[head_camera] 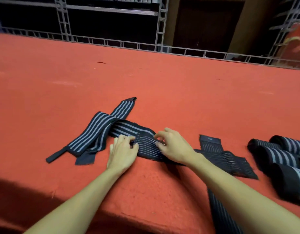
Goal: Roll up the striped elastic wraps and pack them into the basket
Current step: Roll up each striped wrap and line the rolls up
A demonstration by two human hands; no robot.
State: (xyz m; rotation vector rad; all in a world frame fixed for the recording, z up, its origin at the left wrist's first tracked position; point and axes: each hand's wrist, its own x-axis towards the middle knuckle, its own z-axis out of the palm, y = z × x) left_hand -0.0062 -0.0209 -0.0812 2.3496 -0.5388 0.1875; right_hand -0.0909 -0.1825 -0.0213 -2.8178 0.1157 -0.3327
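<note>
Pinching a striped wrap near the table's front edge, the left hand and right hand are gripping its two sides, likely the best hold for cloth this soft, light and stretchy.

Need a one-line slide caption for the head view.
Left hand and right hand pinch a black thin-striped elastic wrap on the red felt table; rolled grey-striped wraps lie right.

rolled wraps crowd right; table open left
</note>
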